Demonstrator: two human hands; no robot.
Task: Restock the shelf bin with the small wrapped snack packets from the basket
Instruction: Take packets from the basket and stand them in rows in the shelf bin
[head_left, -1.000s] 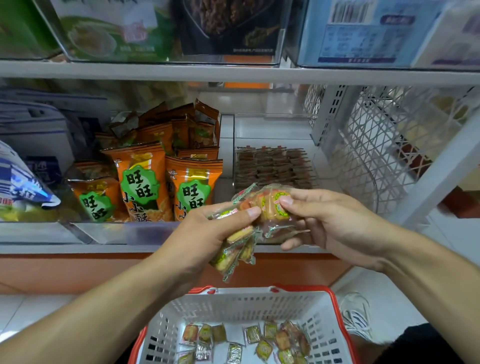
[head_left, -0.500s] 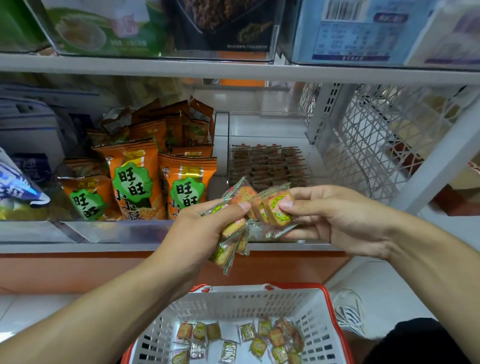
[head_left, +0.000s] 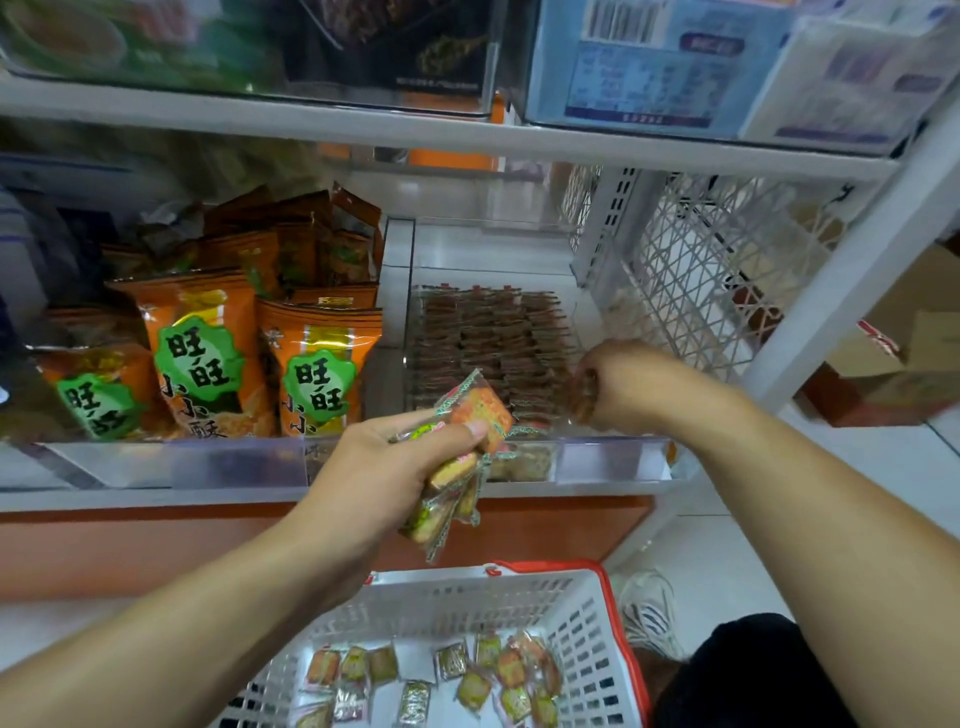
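Note:
My left hand (head_left: 382, 475) grips a bunch of small wrapped snack packets (head_left: 470, 415), orange and green, in front of the shelf edge. My right hand (head_left: 621, 382) is over the right side of the clear shelf bin (head_left: 610, 460), fingers curled round a blurred brownish packet (head_left: 583, 401). Rows of brown packets (head_left: 488, 338) fill the bin. Below, the white basket with a red rim (head_left: 592, 618) holds several more loose packets (head_left: 501, 670) on its floor.
Orange snack bags (head_left: 208, 353) stand in the bin to the left. A white wire mesh divider (head_left: 722, 270) closes the shelf's right side. The upper shelf (head_left: 415, 130) hangs low overhead. A shoe (head_left: 649, 613) and cardboard boxes (head_left: 914, 364) are on the floor at right.
My right hand has left the bunch in my left hand and moved right and forward over the bin with a packet. My left hand keeps the rest.

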